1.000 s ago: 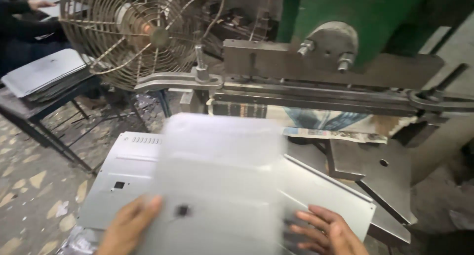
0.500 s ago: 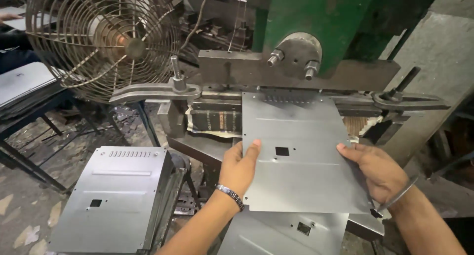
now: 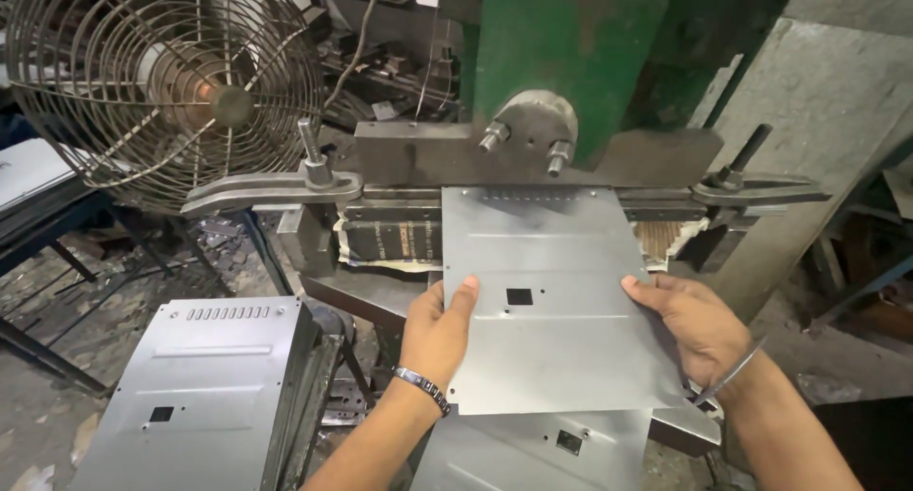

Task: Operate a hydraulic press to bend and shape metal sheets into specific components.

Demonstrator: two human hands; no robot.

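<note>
A flat grey metal sheet (image 3: 556, 301) with a small square hole lies on the bed of a green press machine (image 3: 571, 53), its far edge slid under the dark tool block (image 3: 418, 153). My left hand (image 3: 439, 334) grips the sheet's left edge, thumb on top. On the right edge rests my right hand (image 3: 689, 324), fingers spread over the sheet. A bracelet is on each wrist.
A stack of similar punched sheets (image 3: 204, 386) stands at lower left, and another sheet (image 3: 542, 453) lies below the held one. A wire-caged fan (image 3: 162, 82) is at upper left. Clamp arms (image 3: 271, 191) stick out on both sides of the press. A concrete wall (image 3: 818, 120) is at right.
The sheet has gone from a lifted blur over the left stack to the press bed. Both hands pushed it forward under the tool block. The view shifted right.
</note>
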